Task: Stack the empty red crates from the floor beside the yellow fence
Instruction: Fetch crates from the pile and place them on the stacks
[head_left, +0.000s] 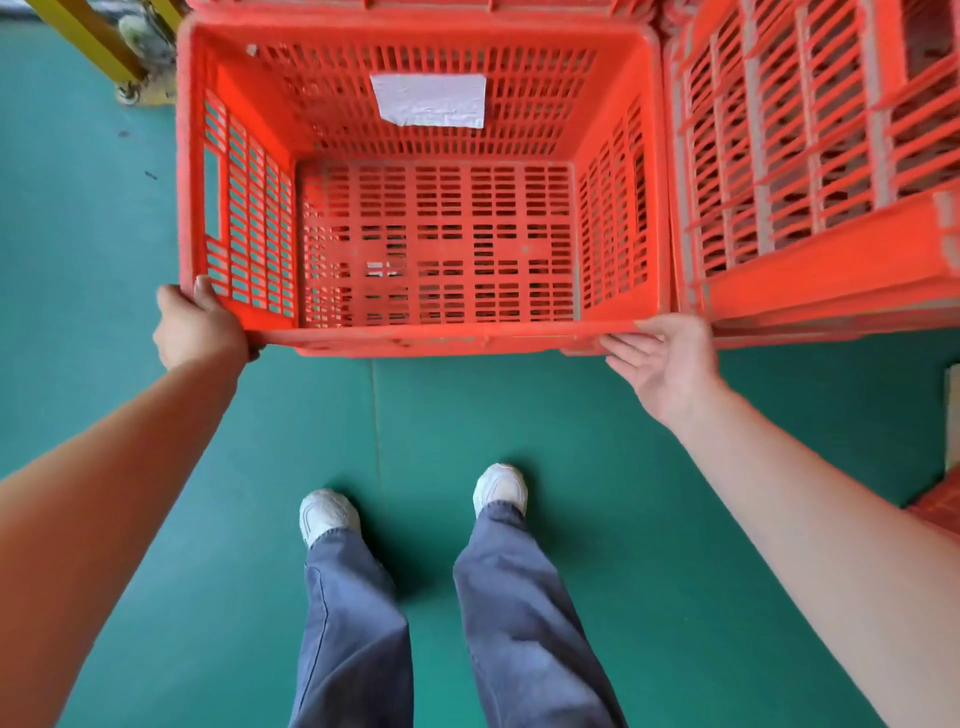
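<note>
An empty red slatted crate (618, 104) fills the upper middle of the head view, its open top facing me, with a white paper label (428, 100) on its far inner wall. My left hand (200, 325) grips the crate's near left corner, thumb over the rim. My right hand (662, 364) is at the near right corner with straight fingers touching the rim, palm up. More red crates (810, 130) stand pressed against its right side. A yellow fence post (98, 39) rises at the top left.
Green floor (426, 415) lies beneath me, with my two white shoes and grey trousers near the bottom. Another red crate edge (940, 506) pokes in at the right. The fence base plate (137, 91) is bolted to the floor left of the crate.
</note>
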